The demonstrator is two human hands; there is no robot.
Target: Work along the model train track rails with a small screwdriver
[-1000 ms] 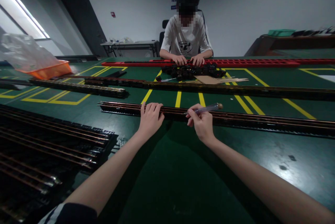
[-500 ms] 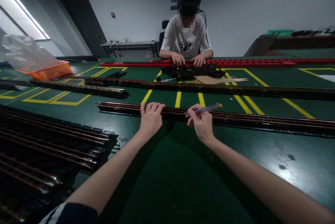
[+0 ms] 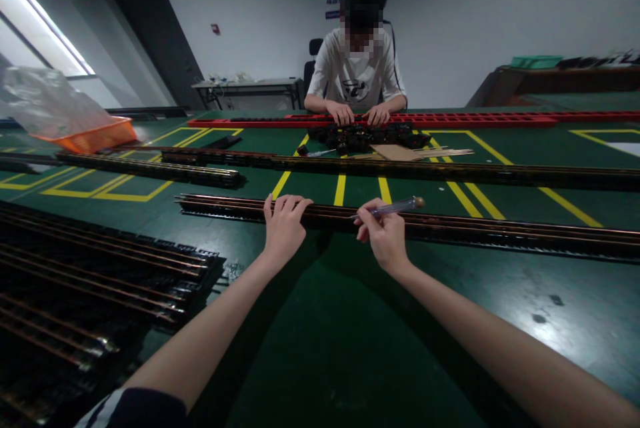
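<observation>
A long black rail (image 3: 480,227) with copper strips along its length lies across the table in front of me. My left hand (image 3: 285,228) bends its fingers over the rail near its left end and grips it. In my right hand (image 3: 384,235) is a slim screwdriver (image 3: 395,207) with a clear handle and a tan end cap. Its thin tip points left, at the rail's strips; whether it touches them I cannot tell. The gap between my two hands shows a short stretch of the rail.
Several similar rails (image 3: 100,255) lie at the left. Beyond mine runs another long rail (image 3: 450,169). Across the table a person (image 3: 357,75) handles small black parts (image 3: 350,140) beside cardboard (image 3: 397,152) and red frames (image 3: 500,120). An orange basket (image 3: 100,136) stands far left.
The rail has slid slightly to the left, and my left hand has shifted left with it. My right hand and the screwdriver stay almost in place.
</observation>
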